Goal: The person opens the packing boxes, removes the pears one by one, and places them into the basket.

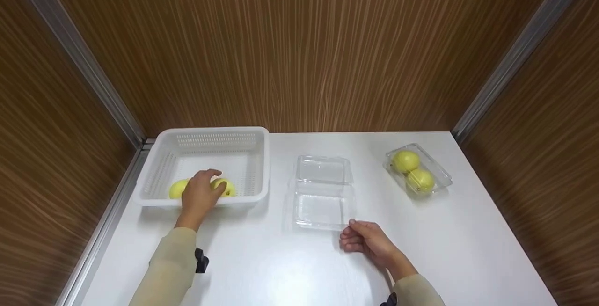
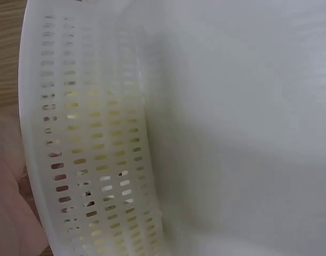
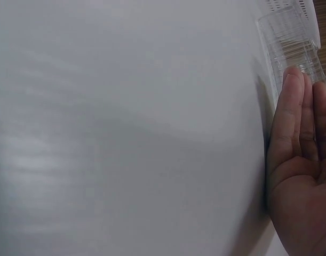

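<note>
My left hand [image 1: 201, 193] reaches over the near rim of a white perforated plastic basket [image 1: 262, 165]. Its thumb lies against a yellow apple [image 1: 229, 188], with the index finger above; the other fingertips are hidden. A second yellow apple [image 1: 178, 188] lies left of the hand. Through the basket wall [image 2: 93, 144], the left wrist view shows patches of yellow. My right hand [image 1: 369, 243] pinches the near right corner of a clear plastic clamshell [image 1: 323, 207], which lies unfolded on the table. In the right wrist view, several fingers [image 3: 293, 106] point towards the clamshell [image 3: 291, 42].
A clear plastic box [image 1: 440, 179] with two yellow apples [image 1: 406, 161] sits at the back right, set at an angle. The white table [image 1: 262, 268] is bounded by wood-grain panels [image 1: 299, 53] at the back and both sides.
</note>
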Demonstrator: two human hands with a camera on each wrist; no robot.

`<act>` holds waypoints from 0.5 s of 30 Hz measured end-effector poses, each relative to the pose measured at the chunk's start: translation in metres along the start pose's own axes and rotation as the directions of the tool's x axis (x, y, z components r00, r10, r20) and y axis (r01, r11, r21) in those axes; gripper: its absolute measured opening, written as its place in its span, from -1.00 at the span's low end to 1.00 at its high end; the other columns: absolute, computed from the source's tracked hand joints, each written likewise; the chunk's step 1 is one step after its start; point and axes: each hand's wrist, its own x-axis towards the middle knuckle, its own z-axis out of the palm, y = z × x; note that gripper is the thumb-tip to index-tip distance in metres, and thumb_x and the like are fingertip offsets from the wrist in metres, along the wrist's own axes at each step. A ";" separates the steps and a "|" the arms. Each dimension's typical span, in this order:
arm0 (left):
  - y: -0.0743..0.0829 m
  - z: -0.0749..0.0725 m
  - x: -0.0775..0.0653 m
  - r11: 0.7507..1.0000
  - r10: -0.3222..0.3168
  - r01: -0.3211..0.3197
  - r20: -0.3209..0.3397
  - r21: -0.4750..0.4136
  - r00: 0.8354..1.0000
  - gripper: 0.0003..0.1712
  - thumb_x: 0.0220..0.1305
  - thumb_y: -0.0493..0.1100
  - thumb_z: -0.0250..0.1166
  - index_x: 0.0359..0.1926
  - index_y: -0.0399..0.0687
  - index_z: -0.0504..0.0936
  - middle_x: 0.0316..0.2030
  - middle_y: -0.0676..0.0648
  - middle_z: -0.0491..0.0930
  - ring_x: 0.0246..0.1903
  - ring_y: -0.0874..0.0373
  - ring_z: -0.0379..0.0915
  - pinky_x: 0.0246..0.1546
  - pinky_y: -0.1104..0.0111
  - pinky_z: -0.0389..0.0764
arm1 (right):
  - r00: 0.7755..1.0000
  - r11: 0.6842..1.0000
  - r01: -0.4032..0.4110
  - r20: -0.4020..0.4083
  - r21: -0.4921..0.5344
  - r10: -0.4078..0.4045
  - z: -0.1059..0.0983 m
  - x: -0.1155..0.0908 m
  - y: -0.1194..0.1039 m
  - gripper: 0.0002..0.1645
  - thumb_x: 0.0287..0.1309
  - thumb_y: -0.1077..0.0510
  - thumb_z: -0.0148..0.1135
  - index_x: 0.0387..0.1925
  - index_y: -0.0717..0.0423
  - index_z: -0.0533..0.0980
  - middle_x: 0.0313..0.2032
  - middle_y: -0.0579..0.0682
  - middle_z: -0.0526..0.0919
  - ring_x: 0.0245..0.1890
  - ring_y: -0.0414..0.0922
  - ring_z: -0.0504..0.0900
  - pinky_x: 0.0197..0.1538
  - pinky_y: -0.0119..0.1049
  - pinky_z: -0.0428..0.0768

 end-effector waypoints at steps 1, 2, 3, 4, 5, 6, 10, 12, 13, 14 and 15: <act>0.002 0.004 -0.002 0.999 0.032 -0.034 -0.068 -0.032 0.997 -0.60 0.27 -0.03 0.35 0.06 -0.12 0.66 0.07 -0.24 0.61 0.11 -0.24 0.49 0.09 -0.09 0.48 | 1.000 1.000 -0.001 -0.001 0.001 0.001 0.000 0.000 0.001 -0.59 0.47 -0.02 0.06 -0.24 0.25 0.61 -0.27 0.10 0.77 -0.22 -0.06 0.78 -0.09 -0.22 0.72; 0.005 0.008 -0.006 0.995 0.068 -0.077 -0.145 -0.060 0.987 -0.64 0.23 -0.07 0.39 0.00 -0.14 0.68 0.05 -0.24 0.62 0.11 -0.26 0.47 0.13 -0.08 0.45 | 1.000 1.000 0.000 -0.002 0.002 0.000 0.000 0.001 0.001 -0.58 0.47 -0.02 0.05 -0.24 0.26 0.61 -0.27 0.10 0.77 -0.22 -0.06 0.78 -0.09 -0.22 0.73; 0.009 0.013 -0.010 0.988 0.106 -0.128 -0.224 -0.087 0.969 -0.67 0.18 -0.10 0.42 -0.06 -0.14 0.69 0.03 -0.24 0.63 0.11 -0.27 0.45 0.17 -0.08 0.41 | 1.000 1.000 0.001 -0.002 0.002 -0.001 0.000 0.001 0.002 -0.58 0.47 -0.02 0.05 -0.24 0.26 0.61 -0.27 0.11 0.77 -0.22 -0.06 0.78 -0.09 -0.22 0.73; 0.014 0.019 -0.015 0.975 0.153 -0.193 -0.301 -0.108 0.941 -0.70 0.13 -0.14 0.46 -0.12 -0.14 0.70 0.02 -0.23 0.63 0.12 -0.28 0.42 0.20 -0.08 0.37 | 1.000 1.000 0.002 -0.002 0.002 -0.002 0.000 0.001 0.002 -0.58 0.47 -0.02 0.05 -0.24 0.26 0.61 -0.27 0.11 0.77 -0.22 -0.06 0.78 -0.10 -0.21 0.73; 0.021 0.026 -0.020 0.957 0.205 -0.264 -0.366 -0.118 0.908 -0.72 0.08 -0.17 0.48 -0.16 -0.14 0.70 0.01 -0.22 0.62 0.12 -0.27 0.40 0.21 -0.07 0.35 | 1.000 1.000 0.003 -0.004 0.003 -0.003 0.000 0.002 0.003 -0.58 0.47 -0.02 0.05 -0.24 0.26 0.61 -0.27 0.11 0.77 -0.23 -0.06 0.78 -0.10 -0.21 0.73; 0.028 0.033 -0.026 0.932 0.267 -0.343 -0.414 -0.120 0.870 -0.73 0.04 -0.20 0.49 -0.20 -0.13 0.70 0.00 -0.22 0.61 0.11 -0.25 0.40 0.20 -0.05 0.36 | 1.000 1.000 0.003 -0.005 0.005 -0.003 0.001 0.002 0.003 -0.58 0.47 -0.02 0.05 -0.24 0.26 0.61 -0.28 0.11 0.77 -0.23 -0.05 0.78 -0.10 -0.21 0.73; 0.062 0.058 -0.052 0.786 0.517 -0.600 -0.374 -0.149 0.770 -0.70 0.02 -0.25 0.49 -0.16 -0.08 0.69 -0.08 -0.07 0.63 -0.03 -0.01 0.53 -0.01 0.20 0.61 | 1.000 1.000 -0.006 -0.029 0.013 0.006 0.003 0.002 0.003 -0.58 0.46 -0.03 0.07 -0.25 0.25 0.61 -0.29 0.11 0.77 -0.25 -0.06 0.78 -0.11 -0.22 0.73; 0.077 0.070 -0.061 0.733 0.610 -0.658 -0.261 -0.172 0.748 -0.67 0.07 -0.20 0.48 -0.09 -0.03 0.69 -0.10 0.01 0.64 -0.09 0.11 0.55 -0.11 0.29 0.66 | 0.998 1.000 -0.007 -0.069 0.015 0.009 0.006 0.002 0.002 -0.61 0.44 -0.03 0.10 -0.27 0.23 0.59 -0.31 0.10 0.77 -0.27 -0.07 0.78 -0.13 -0.23 0.73; 0.083 0.076 -0.065 0.722 0.641 -0.670 -0.196 -0.174 0.742 -0.65 0.10 -0.16 0.48 -0.05 0.00 0.68 -0.07 0.03 0.64 -0.06 0.13 0.55 -0.08 0.30 0.65 | 0.995 1.000 -0.007 -0.095 0.013 0.008 0.007 0.002 0.002 -0.64 0.43 -0.02 0.12 -0.28 0.22 0.56 -0.31 0.10 0.76 -0.28 -0.07 0.78 -0.14 -0.23 0.74; 0.088 0.082 -0.067 0.720 0.661 -0.675 -0.136 -0.162 0.738 -0.63 0.13 -0.11 0.47 -0.01 0.03 0.67 -0.03 0.03 0.62 -0.01 0.13 0.52 -0.05 0.30 0.64 | 0.992 1.000 -0.006 -0.127 0.012 0.008 0.009 0.003 0.002 -0.67 0.41 0.00 0.15 -0.28 0.21 0.53 -0.32 0.10 0.76 -0.30 -0.07 0.78 -0.16 -0.24 0.74; 0.092 0.088 -0.069 0.724 0.671 -0.675 -0.087 -0.142 0.737 -0.62 0.15 -0.07 0.46 0.01 0.07 0.66 0.04 0.02 0.59 0.08 0.10 0.48 0.04 0.26 0.61 | 0.986 1.000 -0.005 -0.165 0.011 0.007 0.012 0.003 0.002 -0.70 0.39 0.02 0.18 -0.28 0.21 0.49 -0.33 0.09 0.75 -0.31 -0.07 0.77 -0.18 -0.24 0.74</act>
